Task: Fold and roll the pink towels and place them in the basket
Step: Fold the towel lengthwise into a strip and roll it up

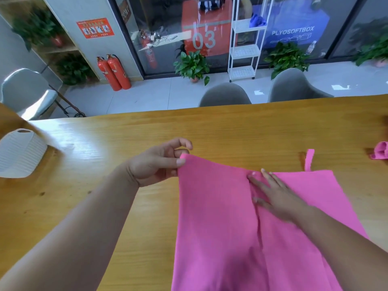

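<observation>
While the left hand pinches a corner of the pink towel | the right hand lies flat on it

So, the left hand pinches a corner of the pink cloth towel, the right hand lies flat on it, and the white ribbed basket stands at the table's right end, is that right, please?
Not quite: the head view shows the white ribbed basket at the left end of the wooden table. The left hand and right hand on the pink cloth towel are as you say.

2 fire extinguishers, wooden table
</observation>
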Demonstrator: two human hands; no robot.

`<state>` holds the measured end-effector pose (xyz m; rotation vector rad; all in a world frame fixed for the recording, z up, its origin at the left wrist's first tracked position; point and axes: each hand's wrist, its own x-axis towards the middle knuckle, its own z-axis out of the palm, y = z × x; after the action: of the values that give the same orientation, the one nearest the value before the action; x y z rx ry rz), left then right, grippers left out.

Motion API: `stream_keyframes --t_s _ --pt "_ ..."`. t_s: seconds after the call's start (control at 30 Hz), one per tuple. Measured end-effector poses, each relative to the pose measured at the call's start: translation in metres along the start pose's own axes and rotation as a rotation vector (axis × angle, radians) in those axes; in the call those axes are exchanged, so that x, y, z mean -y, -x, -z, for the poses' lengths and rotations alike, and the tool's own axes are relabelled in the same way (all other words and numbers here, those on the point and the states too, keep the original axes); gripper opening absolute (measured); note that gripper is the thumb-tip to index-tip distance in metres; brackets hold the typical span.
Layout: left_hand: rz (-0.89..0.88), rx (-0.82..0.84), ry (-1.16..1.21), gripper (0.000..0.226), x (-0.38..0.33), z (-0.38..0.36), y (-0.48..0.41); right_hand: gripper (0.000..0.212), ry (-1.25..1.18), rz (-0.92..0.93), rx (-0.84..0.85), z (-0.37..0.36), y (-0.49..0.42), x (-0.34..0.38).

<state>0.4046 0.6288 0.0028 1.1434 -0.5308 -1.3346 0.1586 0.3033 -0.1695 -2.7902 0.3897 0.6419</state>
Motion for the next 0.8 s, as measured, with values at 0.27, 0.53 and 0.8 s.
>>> stream_keyframes --t_s 0.27,0.53,0.8 --pt "0.216 -0.156 -0.626 0.022 0.022 0.022 -0.002 0.074 0.056 -0.062 0.019 -0.012 0.003 0.005" --pt "0.448 -0.309 -1.153 0.018 0.037 0.053 0.013 0.102 0.065 -0.067 0.053 -0.008 0.004 0.007" --pt "0.395 -0.402 -1.112 0.017 0.035 0.065 0.018 0.073 0.074 -0.08 0.086 0.0 0.005 0.014"
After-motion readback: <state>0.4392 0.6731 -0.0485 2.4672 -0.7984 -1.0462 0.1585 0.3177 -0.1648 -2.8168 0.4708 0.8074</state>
